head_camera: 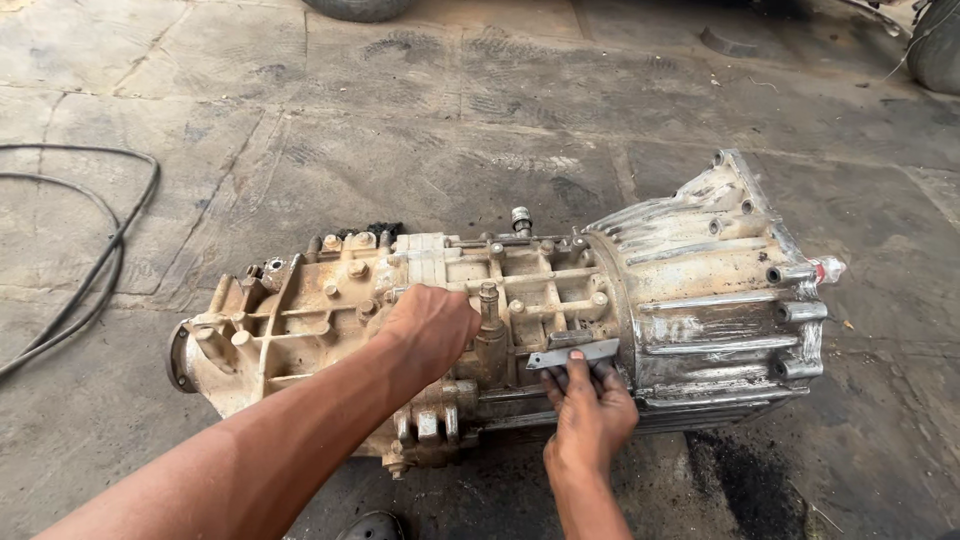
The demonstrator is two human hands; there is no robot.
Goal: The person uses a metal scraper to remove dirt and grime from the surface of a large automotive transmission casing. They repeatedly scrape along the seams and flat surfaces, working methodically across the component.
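Now left hand on gearbox, right hand gripping bracket

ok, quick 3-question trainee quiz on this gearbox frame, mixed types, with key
1. True or false: the gearbox stands upright on its bell housing.
2. Which hand holds the flat grey metal piece? A) left hand B) right hand C) neither
3. Fill in: the black cable lies on the concrete floor to the ____ of the gearbox in the head view.

Key:
1. False; it lies on its side on the floor.
2. B; the right hand grips it against the casing, while the left hand rests on the gearbox middle.
3. left
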